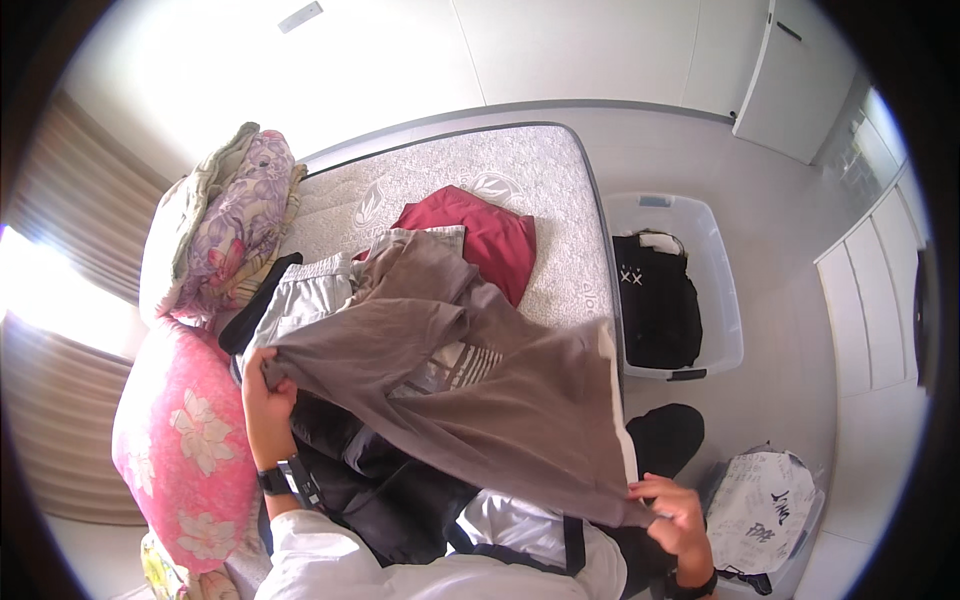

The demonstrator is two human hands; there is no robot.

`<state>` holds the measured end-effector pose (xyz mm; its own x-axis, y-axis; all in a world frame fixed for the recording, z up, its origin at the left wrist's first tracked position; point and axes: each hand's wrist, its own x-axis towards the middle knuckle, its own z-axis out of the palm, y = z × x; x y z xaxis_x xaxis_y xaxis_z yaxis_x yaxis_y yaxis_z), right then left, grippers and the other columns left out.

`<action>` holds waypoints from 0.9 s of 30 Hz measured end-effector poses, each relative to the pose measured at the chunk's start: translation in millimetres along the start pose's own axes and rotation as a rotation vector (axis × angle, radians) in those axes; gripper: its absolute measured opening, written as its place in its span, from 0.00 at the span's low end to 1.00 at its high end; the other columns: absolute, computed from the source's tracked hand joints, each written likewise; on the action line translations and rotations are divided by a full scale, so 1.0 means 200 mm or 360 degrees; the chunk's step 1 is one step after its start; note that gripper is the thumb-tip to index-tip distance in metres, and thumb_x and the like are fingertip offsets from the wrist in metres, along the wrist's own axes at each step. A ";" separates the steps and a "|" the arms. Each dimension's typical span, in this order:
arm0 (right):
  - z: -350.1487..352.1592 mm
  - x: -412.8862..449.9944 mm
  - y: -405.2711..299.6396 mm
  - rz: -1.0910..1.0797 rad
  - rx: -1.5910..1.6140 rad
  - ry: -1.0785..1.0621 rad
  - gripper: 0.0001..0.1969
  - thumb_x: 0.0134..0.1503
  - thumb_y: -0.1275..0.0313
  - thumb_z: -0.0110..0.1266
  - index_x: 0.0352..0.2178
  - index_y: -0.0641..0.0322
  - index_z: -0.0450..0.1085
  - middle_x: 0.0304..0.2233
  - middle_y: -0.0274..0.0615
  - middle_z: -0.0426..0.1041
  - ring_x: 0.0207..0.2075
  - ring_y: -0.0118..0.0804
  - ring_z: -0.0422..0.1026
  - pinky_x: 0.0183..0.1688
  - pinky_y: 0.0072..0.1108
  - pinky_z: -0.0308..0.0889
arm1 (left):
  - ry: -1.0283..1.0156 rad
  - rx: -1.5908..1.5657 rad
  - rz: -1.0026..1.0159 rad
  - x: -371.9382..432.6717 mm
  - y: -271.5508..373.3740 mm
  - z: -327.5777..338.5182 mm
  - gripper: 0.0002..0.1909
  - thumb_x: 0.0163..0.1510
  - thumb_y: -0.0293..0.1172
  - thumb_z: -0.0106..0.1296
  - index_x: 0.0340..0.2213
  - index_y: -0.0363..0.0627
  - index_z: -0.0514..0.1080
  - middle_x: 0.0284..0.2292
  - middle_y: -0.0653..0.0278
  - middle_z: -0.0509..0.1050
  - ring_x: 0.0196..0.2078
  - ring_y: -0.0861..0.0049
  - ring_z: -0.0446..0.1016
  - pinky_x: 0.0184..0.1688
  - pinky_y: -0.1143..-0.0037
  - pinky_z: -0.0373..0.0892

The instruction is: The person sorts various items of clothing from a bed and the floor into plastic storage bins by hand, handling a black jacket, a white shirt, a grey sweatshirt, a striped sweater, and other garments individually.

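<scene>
A brown T-shirt (525, 390) with a pale print is stretched slantwise across my lap and the mattress. My left hand (268, 390) grips it at the shoulder or sleeve end on the left. At the lower right, my right hand (671, 517) pinches a corner beside the pale-edged hem. Part of the shirt's far side lies bunched on other clothes. Beneath and behind it are light grey elastic-waist shorts (304, 289), a dark red garment (480, 229) and a black garment (262, 304). The shirt hides parts of these.
A patterned mattress (555, 172) carries the clothes. Pink floral bedding (187, 442) and folded floral quilts (232, 210) are piled on the left. On the floor at right, a clear plastic bin (720, 300) holds black clothing (660, 315). Another container (806, 517) holds a white printed garment (765, 510).
</scene>
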<state>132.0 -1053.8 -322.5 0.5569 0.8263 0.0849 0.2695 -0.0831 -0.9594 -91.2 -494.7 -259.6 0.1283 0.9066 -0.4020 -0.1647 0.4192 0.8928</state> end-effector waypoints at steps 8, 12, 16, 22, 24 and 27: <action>-0.03 0.59 0.61 0.0831 -0.0497 0.0966 0.18 0.51 0.68 0.53 0.43 0.66 0.66 0.34 0.51 0.71 0.37 0.45 0.72 0.38 0.30 0.67 | -0.0890 0.0133 0.0296 0.51 -0.35 0.75 0.32 0.55 0.33 0.57 0.56 0.56 0.52 0.37 0.64 0.72 0.40 0.76 0.72 0.41 0.76 0.67; 0.35 0.72 0.63 0.0578 -0.1069 0.0551 0.44 0.42 0.57 0.65 0.59 0.55 0.54 0.57 0.56 0.58 0.58 0.62 0.57 0.55 0.52 0.57 | -0.0212 0.2231 0.0975 0.68 -0.66 0.67 0.45 0.41 0.49 0.65 0.58 0.49 0.58 0.54 0.50 0.63 0.58 0.56 0.60 0.58 0.60 0.57; 0.58 0.65 0.50 0.0532 -0.1509 -0.0349 0.53 0.33 0.54 0.71 0.61 0.42 0.53 0.61 0.51 0.52 0.63 0.61 0.50 0.54 0.69 0.46 | 0.0345 0.2478 0.1623 0.37 -0.96 0.54 0.44 0.39 0.47 0.65 0.55 0.46 0.58 0.58 0.48 0.54 0.62 0.51 0.50 0.61 0.54 0.49; 0.49 0.74 0.59 0.1049 -0.1562 -0.0419 0.52 0.33 0.55 0.72 0.61 0.40 0.54 0.63 0.50 0.49 0.64 0.65 0.44 0.54 0.69 0.47 | 0.0214 0.0694 0.0129 0.35 -1.10 0.41 0.36 0.45 0.41 0.67 0.50 0.34 0.63 0.51 0.56 0.65 0.55 0.62 0.63 0.55 0.67 0.62; 0.45 0.74 0.59 0.1091 -0.1524 -0.0465 0.50 0.35 0.55 0.71 0.61 0.40 0.55 0.64 0.50 0.48 0.64 0.66 0.44 0.53 0.69 0.47 | -0.0213 0.0285 -0.0345 0.45 -1.01 0.44 0.31 0.45 0.37 0.67 0.48 0.36 0.68 0.42 0.59 0.74 0.44 0.70 0.73 0.46 0.71 0.70; 0.51 0.70 0.64 0.0939 -0.1494 -0.0564 0.45 0.39 0.53 0.68 0.60 0.41 0.58 0.65 0.51 0.46 0.64 0.67 0.44 0.54 0.68 0.48 | -0.0079 0.0693 -0.0179 0.60 -0.91 0.43 0.29 0.45 0.31 0.64 0.48 0.38 0.68 0.43 0.60 0.74 0.42 0.69 0.74 0.47 0.72 0.70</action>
<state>163.8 -891.2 -461.2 0.5792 0.6186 -0.5309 0.6003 -0.7643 -0.2357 37.8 -466.5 -453.2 0.1702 0.8486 -0.5008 0.2785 0.4461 0.8506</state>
